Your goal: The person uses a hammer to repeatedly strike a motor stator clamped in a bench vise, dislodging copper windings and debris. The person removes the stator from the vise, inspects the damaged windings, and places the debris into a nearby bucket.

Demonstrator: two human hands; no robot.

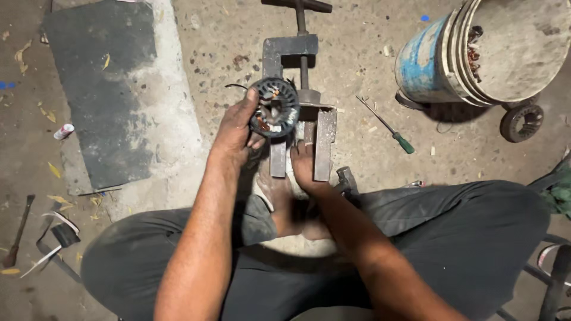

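I sit on a concrete floor with a steel vise (297,89) lying between my legs. My left hand (235,128) grips a round dark motor stator (276,107) with copper windings inside, held against the vise jaw. My right hand (306,166) rests low between the vise's two long bars (324,145), fingers curled around the metal there. A hammer head (347,176) lies just right of that hand, near my knee.
A green-handled screwdriver (389,128) lies right of the vise. Stacked buckets (476,50) holding copper scrap stand at top right, with another round stator (521,122) below them. A dark mat (98,89) covers the floor at left; a chisel (18,232) lies bottom left.
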